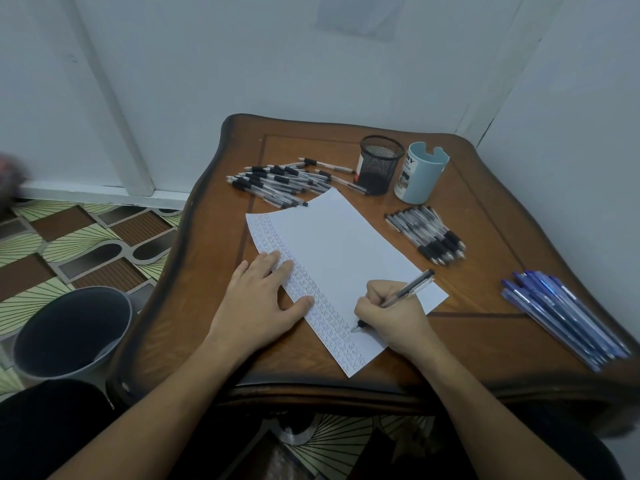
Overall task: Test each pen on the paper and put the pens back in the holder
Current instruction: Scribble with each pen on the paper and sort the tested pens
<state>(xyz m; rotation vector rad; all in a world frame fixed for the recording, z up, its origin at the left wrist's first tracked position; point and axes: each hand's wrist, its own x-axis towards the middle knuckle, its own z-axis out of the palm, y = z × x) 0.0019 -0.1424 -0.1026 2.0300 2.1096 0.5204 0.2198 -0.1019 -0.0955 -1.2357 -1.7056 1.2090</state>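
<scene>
The paper (346, 244) lies slantwise on the wooden table (485, 341), with rows of small ink marks down its left edge. The left hand (263, 296) rests flat on that edge, fingers straight and spread. The right hand (391, 313) grips a clear pen (408, 289), fingers curled round it, its tip touching the paper's near end, just beside the marks. Past the paper's far corner stand a black mesh holder (379, 164) and a pale blue cup (420, 174) (side by side). A loose pile of pens (277, 181) lies at the paper's far-left edge, a smaller bunch (427, 233) lies just right of it, and blue pens (561, 313) lie well to its right
</scene>
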